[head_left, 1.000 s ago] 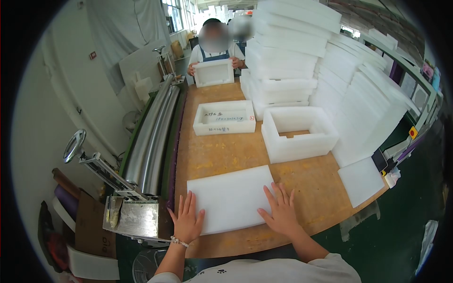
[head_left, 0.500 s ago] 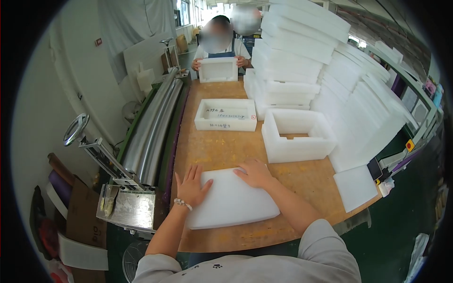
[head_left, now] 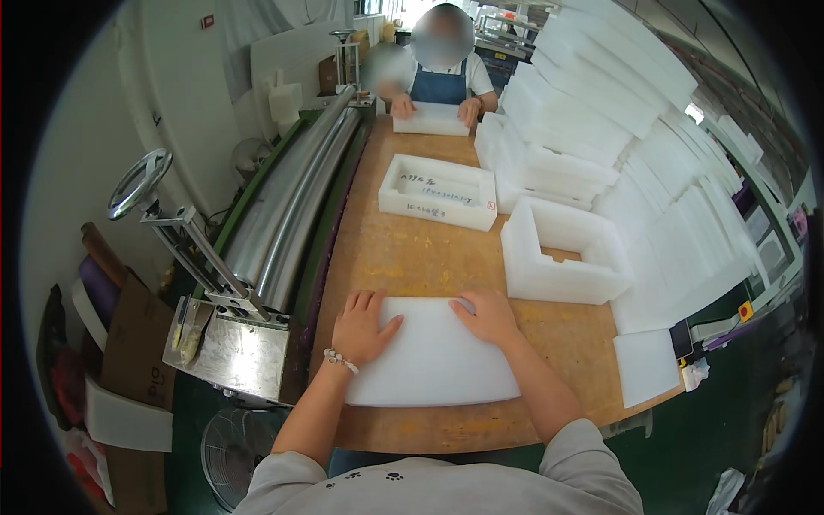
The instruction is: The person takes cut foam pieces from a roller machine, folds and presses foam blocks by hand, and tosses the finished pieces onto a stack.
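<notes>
Two bare hands rest at a flat, white, rectangular foam board lying at the near end of a brown wooden table, directly in front of the camera wearer. The left hand, with a pale beaded bracelet at its wrist, lies open at the board's 10 o'clock corner, thumb set wide of the fingers and resting on the white surface. The right hand touches the far edge at 1 o'clock, thumb toward the top face; how far its fingers are parted or curled cannot be told. Beyond the board at 12 o'clock sits a shallow white foam tray bearing dark handwriting and a small red mark, while a deep white foam frame with a rectangular opening stands at 1 o'clock, just beside tall stacks of white foam pieces. A thin white foam sheet lies at 3 o'clock, near the table's edge. Long, shiny metal rollers run alongside at 10 o'clock. At the far end, at 12 o'clock, a co-worker in a blue apron places both hands on a white foam block.
</notes>
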`<state>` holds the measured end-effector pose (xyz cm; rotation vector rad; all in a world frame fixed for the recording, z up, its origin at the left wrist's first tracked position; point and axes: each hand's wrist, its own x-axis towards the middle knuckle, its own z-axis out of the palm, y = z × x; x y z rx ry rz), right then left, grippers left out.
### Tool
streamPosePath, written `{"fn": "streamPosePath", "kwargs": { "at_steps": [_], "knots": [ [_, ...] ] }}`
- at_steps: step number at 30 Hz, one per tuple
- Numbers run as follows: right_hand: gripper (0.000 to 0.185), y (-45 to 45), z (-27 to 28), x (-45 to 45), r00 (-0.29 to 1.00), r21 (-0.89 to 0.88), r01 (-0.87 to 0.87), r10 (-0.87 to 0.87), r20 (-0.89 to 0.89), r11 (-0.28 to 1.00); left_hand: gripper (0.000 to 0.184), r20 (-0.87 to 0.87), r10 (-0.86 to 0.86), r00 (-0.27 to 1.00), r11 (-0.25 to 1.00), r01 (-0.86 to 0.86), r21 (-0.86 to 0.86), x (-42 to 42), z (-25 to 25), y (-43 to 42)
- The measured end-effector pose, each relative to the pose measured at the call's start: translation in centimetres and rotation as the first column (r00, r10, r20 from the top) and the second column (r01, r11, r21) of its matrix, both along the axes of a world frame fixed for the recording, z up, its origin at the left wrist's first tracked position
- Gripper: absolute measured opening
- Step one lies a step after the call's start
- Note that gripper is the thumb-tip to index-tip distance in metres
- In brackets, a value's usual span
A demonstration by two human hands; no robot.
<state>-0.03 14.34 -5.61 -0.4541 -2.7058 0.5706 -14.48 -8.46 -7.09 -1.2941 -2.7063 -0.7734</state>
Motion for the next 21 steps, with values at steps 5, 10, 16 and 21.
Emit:
{"fn": "streamPosePath", "kwargs": {
  "at_steps": [5, 10, 16, 21],
  "knots": [
    [0.033, 0.0, 0.5, -0.1, 0.998, 0.042, -0.034, 0.032, 0.054, 0.999, 0.060, -0.020, 0.000, 1.000, 1.000, 0.001, 0.015, 0.0, -0.1, -0.1],
    [0.033, 0.6, -0.8, -0.2, 0.997, 0.097, -0.065, 0.061, 0.041, 0.993, 0.059, -0.033, 0.000, 0.999, 1.000, 0.001, 0.023, 0.0, -0.3, -0.1],
    [0.046, -0.2, 4.0, -1.7, 0.920, -0.923, -0.235, -0.237, -0.313, 0.306, 0.059, -0.054, -0.005, 0.999, 0.999, 0.007, 0.039, -0.1, -0.6, 0.0],
    [0.049, -2.1, 16.5, -0.5, 0.709, -0.583, -0.695, -0.267, -0.653, -0.420, 0.059, -0.070, -0.001, 0.998, 1.000, 0.003, 0.026, -0.2, -1.0, 0.2]
  ]
}}
